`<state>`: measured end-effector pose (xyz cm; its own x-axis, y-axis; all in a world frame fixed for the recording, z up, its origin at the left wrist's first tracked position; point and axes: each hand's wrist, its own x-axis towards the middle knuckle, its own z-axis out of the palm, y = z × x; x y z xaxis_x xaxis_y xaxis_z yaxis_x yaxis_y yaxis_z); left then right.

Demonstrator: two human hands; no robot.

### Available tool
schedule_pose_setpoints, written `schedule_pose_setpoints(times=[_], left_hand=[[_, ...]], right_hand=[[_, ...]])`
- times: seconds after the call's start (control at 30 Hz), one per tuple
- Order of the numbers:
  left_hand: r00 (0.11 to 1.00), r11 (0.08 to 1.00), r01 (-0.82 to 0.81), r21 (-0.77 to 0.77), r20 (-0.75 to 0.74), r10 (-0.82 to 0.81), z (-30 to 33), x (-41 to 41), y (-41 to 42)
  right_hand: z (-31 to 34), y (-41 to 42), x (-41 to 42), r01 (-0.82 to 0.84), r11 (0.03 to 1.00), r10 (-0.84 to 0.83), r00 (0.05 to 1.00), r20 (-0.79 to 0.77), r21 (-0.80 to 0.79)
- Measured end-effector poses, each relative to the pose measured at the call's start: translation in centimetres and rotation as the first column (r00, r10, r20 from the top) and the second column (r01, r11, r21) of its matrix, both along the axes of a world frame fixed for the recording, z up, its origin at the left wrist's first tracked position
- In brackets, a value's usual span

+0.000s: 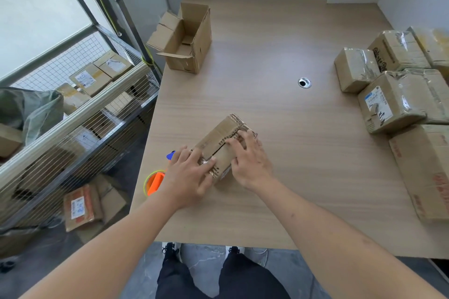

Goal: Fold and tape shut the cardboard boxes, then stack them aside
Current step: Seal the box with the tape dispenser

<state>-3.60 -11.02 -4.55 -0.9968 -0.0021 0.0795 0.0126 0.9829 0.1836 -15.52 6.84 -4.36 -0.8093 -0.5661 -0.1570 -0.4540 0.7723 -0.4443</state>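
Small cardboard box (222, 145) near front-left of table (279, 51), flaps folded down, seam visible, not clearly taped. Left hand (188, 175) presses near end, fingers fairly straight; right hand (250, 161) presses top flaps, fingers slightly bent, no grip. Tape dispenser (155, 183) beside left wrist, untouched. Taped boxes (398, 94) piled at right. Open box (188, 39) at far left, not yet folded. Judgement: task midway.

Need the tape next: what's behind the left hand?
An orange tape dispenser lies on the table behind the left hand. The hand covers its right part.
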Motion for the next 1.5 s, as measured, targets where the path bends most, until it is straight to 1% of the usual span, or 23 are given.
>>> schedule_pose_setpoints(times=[0.07,0.17,0.23,0.3,0.37,0.43,0.5,0.57,0.63,0.7,0.77,0.83,0.9,0.97,1.03,1.13,1.27,1.37,1.47,1.5], left_hand=[[1.0,0.997,0.026,0.075,0.004,-0.026,0.2,0.0,-0.2],[0.998,0.984,0.057,0.169,0.009,-0.06,0.1,-1.0,-1.3],[0.992,0.961,0.085,0.262,0.067,-0.106,-0.5,-1.7,-2.2],[0.98,0.921,0.076,0.383,0.143,-0.14,-0.9,-2.3,-2.5],[0.979,0.9,0.058,0.432,0.153,-0.137,-1.3,-2.6,-2.4],[0.984,0.9,0.072,0.43,0.114,-0.133,-1.6,-2.7,-2.4],[0.99,0.903,0.063,0.425,0.087,-0.11,-1.3,-2.6,-2.2],[0.995,0.929,0.05,0.366,0.057,-0.076,-1.3,-2.4,-1.3],[0.998,0.96,0.026,0.28,0.042,-0.039,-1.5,-2.3,0.1],[1.0,0.976,0.017,0.218,0.012,-0.02,-1.6,-2.4,1.1],[0.999,0.982,0.027,0.189,-0.051,-0.018,-1.5,-2.3,1.4],[0.996,0.977,0.049,0.207,-0.081,-0.033,-1.6,-2.1,1.1],[0.989,0.974,0.103,0.203,-0.128,-0.078,-2.1,-2.1,0.5],[0.98,0.971,0.15,0.184,-0.154,-0.123,-2.8,-2.1,-0.3],[0.978,0.97,0.164,0.178,-0.156,-0.137,-3.5,-2.3,-0.9],[0.976,0.971,0.145,0.192,-0.189,-0.109,-4.2,-2.4,-1.2],[0.976,0.957,0.113,0.267,-0.213,-0.056,-4.6,-2.2,-0.4],[0.98,0.951,0.131,0.28,-0.183,-0.081,-4.4,-2.2,-0.7],[0.965,0.925,0.24,0.294,-0.175,-0.195,-3.4,-2.4,-1.9],[0.955,0.911,0.283,0.299,-0.176,-0.239,-2.9,-2.3,-2.2]], right_hand=[[-0.2,-0.5,-0.4,-0.018,1.0,0.018,0.997,0.073,-0.003],[-0.4,-0.3,-1.3,-0.089,0.996,0.09,0.99,0.109,-0.019],[-0.2,0.0,-1.7,-0.103,0.993,0.109,0.985,0.13,-0.054],[0.0,0.4,-1.7,-0.138,0.987,0.146,0.985,0.091,-0.086],[0.0,1.2,-1.4,-0.2,0.97,0.199,0.98,-0.021,-0.139],[-0.6,2.2,-1.1,-0.236,0.954,0.227,0.972,-0.067,-0.188],[-0.9,2.7,-0.6,-0.216,0.961,0.213,0.976,-0.037,-0.175],[-1.2,2.7,-0.3,-0.144,0.972,0.144,0.99,-0.015,-0.185],[-1.4,2.5,-0.3,-0.099,0.975,0.092,0.995,-0.043,-0.198],[-1.8,2.5,-0.3,-0.104,0.971,0.083,0.991,-0.105,-0.214],[-2.2,3.0,-0.1,-0.138,0.953,0.099,0.983,-0.152,-0.268],[-2.7,3.8,0.1,-0.14,0.933,0.091,0.983,-0.159,-0.332],[-3.1,4.7,-0.2,-0.084,0.919,0.036,0.991,-0.129,-0.386],[-3.2,5.1,-0.5,-0.04,0.916,0.003,0.996,-0.09,-0.4],[-2.8,4.8,-0.6,-0.017,0.919,-0.012,0.997,-0.07,-0.394],[-2.6,4.0,-0.2,0.039,0.918,-0.075,0.994,-0.078,-0.394],[-2.6,3.0,1.1,0.15,0.903,-0.211,0.971,-0.111,-0.403],[-2.5,3.1,1.0,0.123,0.907,-0.163,0.984,-0.067,-0.403],[-2.4,3.6,0.2,0.136,0.899,-0.134,0.99,0.033,-0.416],[-2.3,3.7,0.1,0.144,0.9,-0.141,0.989,0.04,-0.41]])
